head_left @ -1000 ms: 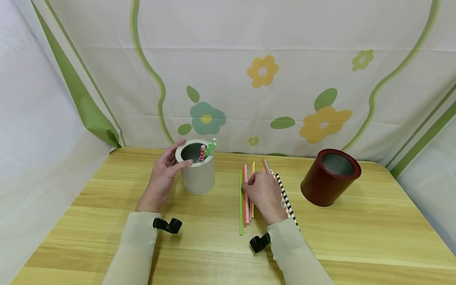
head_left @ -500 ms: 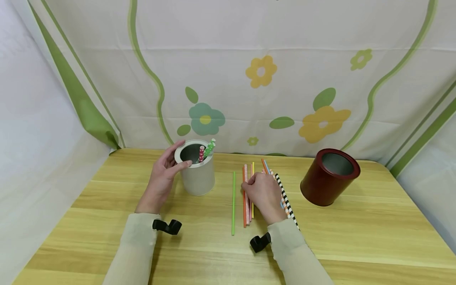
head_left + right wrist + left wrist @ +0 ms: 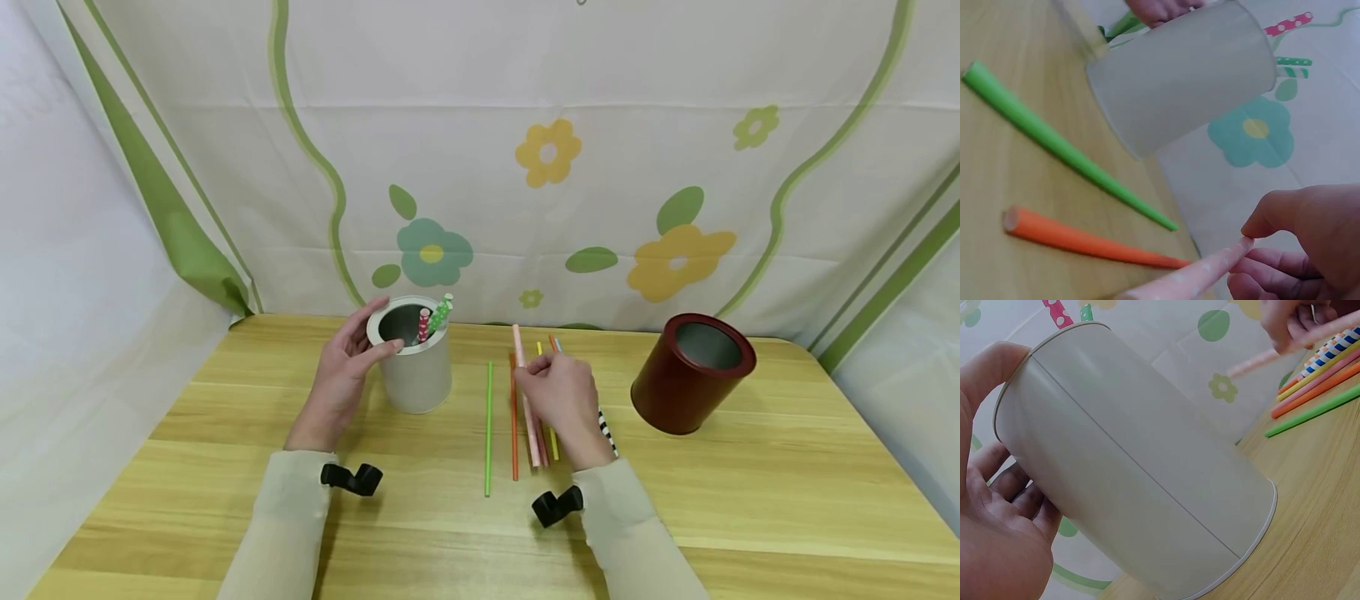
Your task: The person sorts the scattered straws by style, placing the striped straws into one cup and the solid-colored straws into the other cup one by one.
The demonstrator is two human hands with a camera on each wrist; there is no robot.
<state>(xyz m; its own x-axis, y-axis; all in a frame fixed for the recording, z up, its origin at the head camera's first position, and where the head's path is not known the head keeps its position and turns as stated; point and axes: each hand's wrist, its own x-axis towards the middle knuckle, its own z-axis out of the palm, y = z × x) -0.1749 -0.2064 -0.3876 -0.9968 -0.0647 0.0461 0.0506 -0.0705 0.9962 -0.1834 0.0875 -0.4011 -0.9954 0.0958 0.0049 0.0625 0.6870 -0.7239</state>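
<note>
One pink straw [image 3: 532,429] in the thumb-and-finger pinch of the right hand [image 3: 562,400], apparently lifted, right of the white can [image 3: 417,379], itself in the left hand's [image 3: 333,383] grasp at the rim. Best kept lightly pinched against creasing; raise both ends clear of the orange straw [image 3: 514,425] and green straw [image 3: 488,429], right of the can. Mind the can's rim and the curtain [image 3: 495,183] behind it. Free room: bare worktop [image 3: 420,517] in front of the can.
</note>
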